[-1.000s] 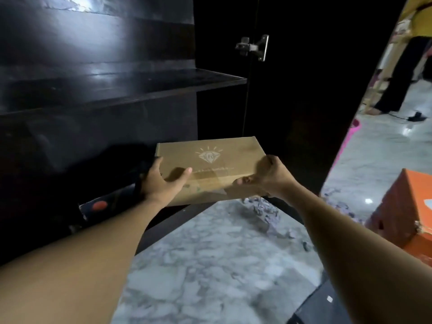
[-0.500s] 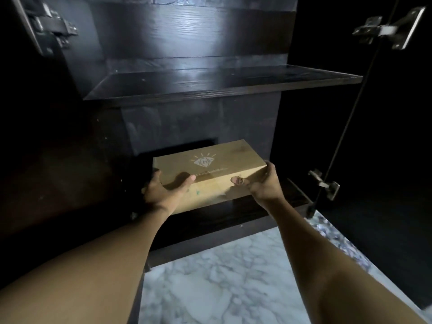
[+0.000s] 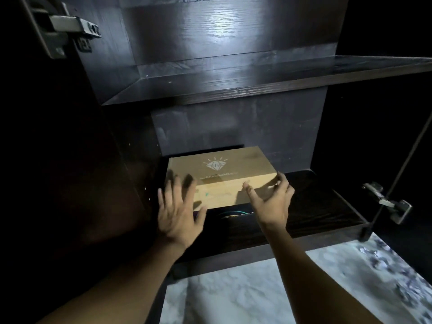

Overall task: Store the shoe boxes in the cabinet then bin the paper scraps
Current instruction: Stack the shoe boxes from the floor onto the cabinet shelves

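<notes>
Two grips open, left [image 3: 178,213], right [image 3: 271,202], beside box [image 3: 224,174]

a white marble floor [image 3: 233,298] veined with grey fills the bottom of the view, its surface bright and a little blurred toward the right edge. a silver metal hinge [image 3: 70,26] is fixed high at the upper left, its arm lying level. a second, smaller hinge [image 3: 388,203] sits at the right, just above the floor's far right corner.
</notes>
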{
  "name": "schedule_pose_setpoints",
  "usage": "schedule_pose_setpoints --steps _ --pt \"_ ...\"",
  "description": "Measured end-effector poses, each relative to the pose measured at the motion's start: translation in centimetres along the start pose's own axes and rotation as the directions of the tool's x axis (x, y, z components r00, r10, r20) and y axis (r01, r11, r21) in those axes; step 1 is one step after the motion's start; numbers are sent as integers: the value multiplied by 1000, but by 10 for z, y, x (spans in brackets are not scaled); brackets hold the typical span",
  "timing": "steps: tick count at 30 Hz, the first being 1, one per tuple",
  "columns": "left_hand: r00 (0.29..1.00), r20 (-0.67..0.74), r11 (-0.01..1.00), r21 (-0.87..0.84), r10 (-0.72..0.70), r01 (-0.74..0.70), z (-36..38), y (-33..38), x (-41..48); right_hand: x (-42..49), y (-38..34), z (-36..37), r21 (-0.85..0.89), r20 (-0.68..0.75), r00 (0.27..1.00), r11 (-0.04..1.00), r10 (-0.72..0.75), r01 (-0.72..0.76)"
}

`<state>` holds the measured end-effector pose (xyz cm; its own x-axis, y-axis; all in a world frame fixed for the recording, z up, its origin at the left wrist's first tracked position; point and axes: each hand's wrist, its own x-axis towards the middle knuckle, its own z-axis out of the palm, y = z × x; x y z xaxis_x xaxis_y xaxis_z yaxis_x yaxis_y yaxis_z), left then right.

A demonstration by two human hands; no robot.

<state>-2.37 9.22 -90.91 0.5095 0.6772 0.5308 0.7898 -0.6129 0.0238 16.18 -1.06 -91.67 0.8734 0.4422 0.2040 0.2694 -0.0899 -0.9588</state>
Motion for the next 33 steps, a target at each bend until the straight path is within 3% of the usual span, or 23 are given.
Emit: schedule_pose_setpoints --steps 5,11,19,24,27,33 --pt "995 102 1000 19 6 -8 12 1 1 9 5 9 -60 -38 997 996 -68 66" --pt "960 271 992 -93 -62 90 13 -3 39 29 5 26 -65 166 986 997 -33 44" --pt "878 464 981 -82 -116 173 6 -2 75 40 2 45 -36 334 942 999 10 2" --pt "784 603 935 -172 -150 311 -11 3 88 38 -6 30 -38 313 949 999 28 -17" --pt "814 558 845 -347 -163 407 -26 9 94 33 -20 11 -113 290 957 994 22 11" --pt "865 494 822 -453 -89 344 -62 53 81 9 -48 -48 -288 228 973 952 -41 108"
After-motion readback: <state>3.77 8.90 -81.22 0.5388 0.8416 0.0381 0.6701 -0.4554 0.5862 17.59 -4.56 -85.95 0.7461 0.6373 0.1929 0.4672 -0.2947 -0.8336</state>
